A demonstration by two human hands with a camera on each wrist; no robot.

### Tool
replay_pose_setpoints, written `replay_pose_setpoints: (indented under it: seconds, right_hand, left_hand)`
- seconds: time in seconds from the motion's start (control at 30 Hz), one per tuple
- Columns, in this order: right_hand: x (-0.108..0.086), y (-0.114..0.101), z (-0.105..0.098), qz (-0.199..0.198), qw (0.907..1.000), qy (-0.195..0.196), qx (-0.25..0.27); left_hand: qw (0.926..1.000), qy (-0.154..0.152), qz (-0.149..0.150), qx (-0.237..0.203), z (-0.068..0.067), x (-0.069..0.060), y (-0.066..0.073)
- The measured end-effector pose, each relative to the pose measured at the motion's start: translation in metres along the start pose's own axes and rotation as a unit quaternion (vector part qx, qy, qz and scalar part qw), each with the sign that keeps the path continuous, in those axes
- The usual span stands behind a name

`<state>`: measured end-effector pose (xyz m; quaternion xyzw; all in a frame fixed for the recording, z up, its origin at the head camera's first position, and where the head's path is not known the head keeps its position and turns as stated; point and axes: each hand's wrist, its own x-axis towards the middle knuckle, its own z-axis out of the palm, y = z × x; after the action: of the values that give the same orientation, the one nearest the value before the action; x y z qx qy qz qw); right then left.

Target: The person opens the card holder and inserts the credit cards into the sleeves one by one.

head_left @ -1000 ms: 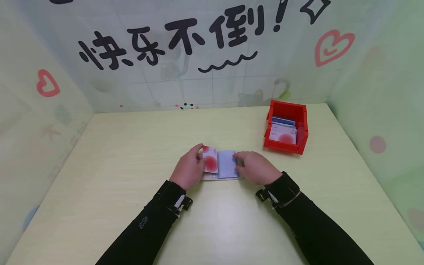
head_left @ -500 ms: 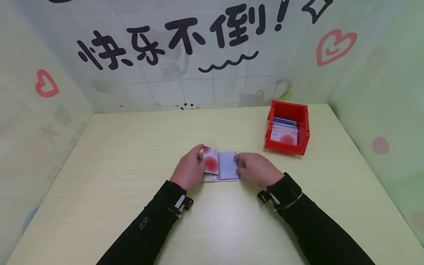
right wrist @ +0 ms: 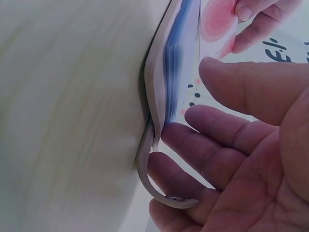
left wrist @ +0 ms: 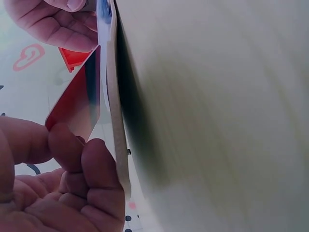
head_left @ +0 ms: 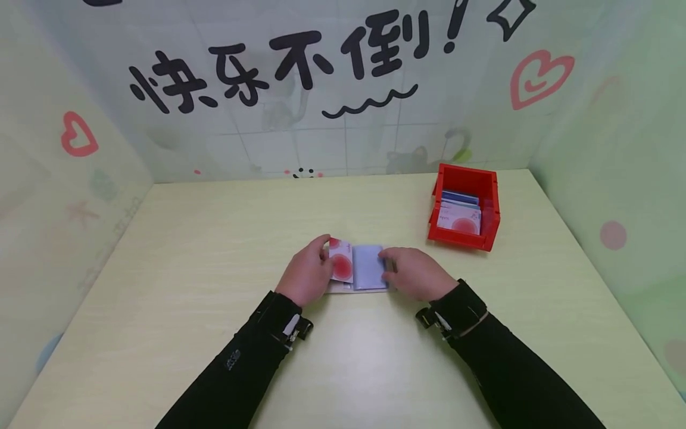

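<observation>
Head view: left hand (head_left: pixel 305 273) pinches a pink-patterned card (head_left: pixel 342 262) over an open card holder (head_left: pixel 370 268) on the surface (head_left: pixel 214 250); right hand (head_left: pixel 415 273) grips the holder's right edge; left wrist view: the tilted card seems light, stiff, best pinched by its edges; right wrist view: fingers (right wrist: pixel 207 150) at the pages (right wrist: pixel 175 72), probably thin and floppy.

The head view is bright, with soft glare on the near surface (head_left: pixel 364 357), while both wrist views look dimmer, hazy, with blurred shadows.
</observation>
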<state>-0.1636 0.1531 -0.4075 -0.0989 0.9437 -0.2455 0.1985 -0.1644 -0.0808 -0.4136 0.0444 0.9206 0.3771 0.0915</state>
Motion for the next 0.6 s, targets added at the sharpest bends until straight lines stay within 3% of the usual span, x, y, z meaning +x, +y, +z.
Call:
replay_pose_setpoints:
  seconds: [0.6]
  right_hand:
    - [-0.0021, -0.0003, 0.0000, -0.011, 0.9998, 0.006, -0.018]
  left_hand:
    - [0.9996, -0.017, -0.013, 0.018, 0.0020, 0.0026, 0.0042]
